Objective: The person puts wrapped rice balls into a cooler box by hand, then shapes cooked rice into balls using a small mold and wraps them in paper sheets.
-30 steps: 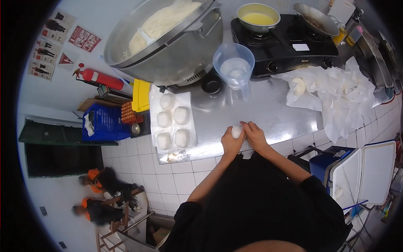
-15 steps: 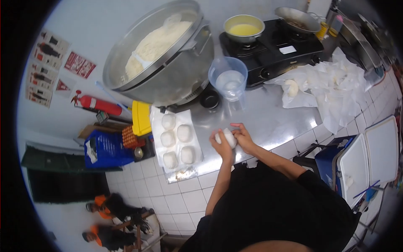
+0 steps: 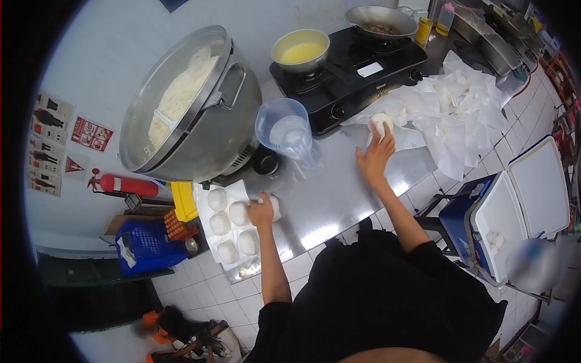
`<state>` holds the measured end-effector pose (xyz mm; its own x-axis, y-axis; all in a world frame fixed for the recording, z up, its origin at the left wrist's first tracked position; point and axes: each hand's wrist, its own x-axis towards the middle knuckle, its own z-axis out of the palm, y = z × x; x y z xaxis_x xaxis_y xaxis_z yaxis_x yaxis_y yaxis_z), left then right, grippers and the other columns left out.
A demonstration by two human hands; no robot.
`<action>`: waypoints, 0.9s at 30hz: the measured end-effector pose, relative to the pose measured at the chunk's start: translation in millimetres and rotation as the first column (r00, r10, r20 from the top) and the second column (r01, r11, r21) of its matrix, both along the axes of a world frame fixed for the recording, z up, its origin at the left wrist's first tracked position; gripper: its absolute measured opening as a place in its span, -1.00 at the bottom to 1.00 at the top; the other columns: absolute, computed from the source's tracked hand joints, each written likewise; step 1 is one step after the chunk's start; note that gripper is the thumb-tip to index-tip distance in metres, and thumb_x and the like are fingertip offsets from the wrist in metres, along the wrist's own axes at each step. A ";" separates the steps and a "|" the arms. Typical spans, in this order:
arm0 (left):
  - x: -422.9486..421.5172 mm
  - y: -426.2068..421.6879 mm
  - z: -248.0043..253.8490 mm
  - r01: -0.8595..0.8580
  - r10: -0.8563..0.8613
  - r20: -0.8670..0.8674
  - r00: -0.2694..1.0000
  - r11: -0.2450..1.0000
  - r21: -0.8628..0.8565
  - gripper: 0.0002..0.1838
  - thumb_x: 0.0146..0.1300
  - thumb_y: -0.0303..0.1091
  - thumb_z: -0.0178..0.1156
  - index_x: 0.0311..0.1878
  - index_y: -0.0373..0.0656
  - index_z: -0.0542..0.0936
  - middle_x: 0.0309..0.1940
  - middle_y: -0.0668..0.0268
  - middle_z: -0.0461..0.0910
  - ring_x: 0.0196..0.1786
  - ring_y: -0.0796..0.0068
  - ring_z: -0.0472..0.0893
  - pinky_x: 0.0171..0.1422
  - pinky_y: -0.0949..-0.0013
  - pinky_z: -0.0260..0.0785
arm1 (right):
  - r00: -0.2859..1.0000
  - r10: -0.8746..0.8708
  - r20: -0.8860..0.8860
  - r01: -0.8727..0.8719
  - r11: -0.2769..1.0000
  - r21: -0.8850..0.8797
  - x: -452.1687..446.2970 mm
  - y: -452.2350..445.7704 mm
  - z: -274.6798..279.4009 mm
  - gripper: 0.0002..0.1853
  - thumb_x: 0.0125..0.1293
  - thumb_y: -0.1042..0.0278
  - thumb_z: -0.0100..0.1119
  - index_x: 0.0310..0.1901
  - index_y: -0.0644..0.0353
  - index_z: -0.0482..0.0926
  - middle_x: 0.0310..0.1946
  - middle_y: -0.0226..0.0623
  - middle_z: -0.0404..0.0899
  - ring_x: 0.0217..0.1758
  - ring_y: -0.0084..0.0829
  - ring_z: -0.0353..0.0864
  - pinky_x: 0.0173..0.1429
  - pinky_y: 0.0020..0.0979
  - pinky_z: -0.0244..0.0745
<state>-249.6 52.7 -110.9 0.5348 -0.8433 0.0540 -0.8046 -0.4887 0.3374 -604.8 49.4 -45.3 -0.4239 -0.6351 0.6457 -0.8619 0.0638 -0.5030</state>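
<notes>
My left hand (image 3: 262,212) is closed round a white rice ball (image 3: 276,208), at the right edge of a white paper sheet (image 3: 241,191). Several more rounded rice balls (image 3: 221,224) sit on that sheet, just left of the hand. My right hand (image 3: 378,154) stretches forward with fingers apart. Its fingertips overlap a pale round piece (image 3: 381,123) lying on crumpled white papers (image 3: 448,115); whether they press on it I cannot tell. Between the hands stands a clear jug (image 3: 282,128) of water.
A large rice cooker (image 3: 239,103) with rice and a paddle (image 3: 164,118) stands back left. A black stove (image 3: 363,78) carries a pot of yellow liquid (image 3: 301,49) and a wok (image 3: 381,23). An open cooler (image 3: 484,224) is at right. Two people's orange-and-black clothes show lower left.
My hands were together round a rice ball and have parted. The left carried the ball to the paper sheet; the right reached out to the papers. The view has shifted right.
</notes>
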 end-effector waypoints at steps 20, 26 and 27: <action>-169.1 65.2 27.2 0.928 -0.931 0.157 0.330 0.289 -0.234 -0.30 -0.02 -0.49 0.34 0.29 0.16 0.55 0.40 0.36 0.42 0.50 0.21 0.32 0.49 -0.13 0.11 | 0.494 0.516 0.699 -0.829 0.522 0.201 -12.7 186.0 -24.8 -0.79 0.29 0.70 0.15 -0.10 0.22 0.62 -0.14 -0.28 0.73 0.00 -0.19 0.75 0.10 -0.30 0.63; -83.7 87.7 -4.8 0.932 -0.985 0.023 0.173 0.156 -0.326 -0.63 0.03 -0.54 0.33 -0.06 0.02 0.67 -0.03 0.37 0.70 0.21 0.39 0.61 0.47 0.01 0.25 | 0.569 0.440 0.695 -0.763 0.597 0.247 -67.6 203.5 -12.4 -0.84 0.29 0.70 0.22 -0.14 0.28 0.61 -0.20 -0.25 0.72 0.01 -0.30 0.77 0.14 -0.41 0.60; -76.3 94.8 -8.3 0.918 -0.988 -0.014 0.152 0.146 -0.370 -0.67 0.06 -0.54 0.32 -0.08 0.01 0.68 -0.07 0.37 0.71 0.18 0.39 0.63 0.44 0.04 0.30 | 0.549 0.404 0.731 -0.758 0.609 0.233 -76.2 205.0 -17.8 -0.87 0.30 0.69 0.22 -0.15 0.29 0.60 -0.21 -0.25 0.71 0.00 -0.34 0.76 0.13 -0.42 0.59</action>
